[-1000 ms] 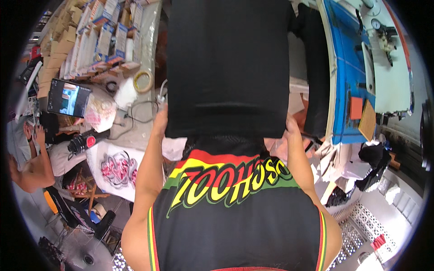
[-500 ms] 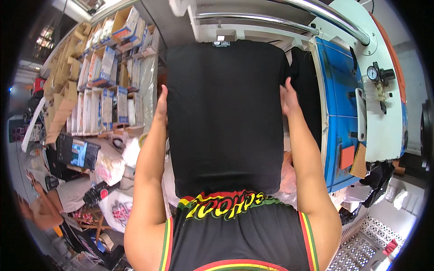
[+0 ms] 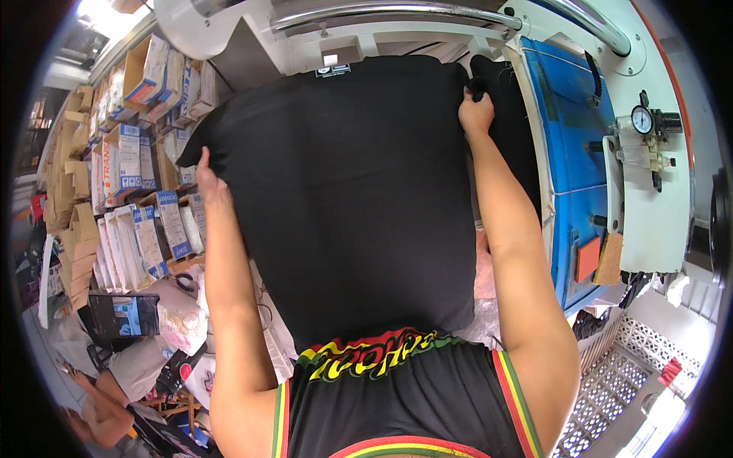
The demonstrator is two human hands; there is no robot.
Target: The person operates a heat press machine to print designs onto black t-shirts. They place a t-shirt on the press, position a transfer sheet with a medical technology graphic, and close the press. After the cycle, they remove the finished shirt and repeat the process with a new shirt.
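Note:
A black T-shirt [image 3: 359, 183] lies spread flat in front of me, its label at the far edge. My left hand [image 3: 211, 179] holds the shirt's left side near the sleeve, thumb on top and fingers hidden beneath the cloth; that side is drawn out to the left. At the far right corner, my right hand [image 3: 477, 113] is closed round a bunched fold of the same shirt. The shirt's near edge comes right up to my own black top [image 3: 397, 389]. Whatever supports the shirt is hidden under it.
On the right stands a white and blue machine [image 3: 573, 175] with a pressure gauge [image 3: 642, 120]. Metal rails [image 3: 397, 11] cross the far side. Open cardboard boxes [image 3: 126, 164] fill shelving at left, above a laptop [image 3: 126, 314]. Another person [image 3: 99, 412] is at lower left.
My left hand has moved outward to the left and pulls the shirt's side with it. My right hand has moved farther away and now grips a fold at the shirt's far right corner.

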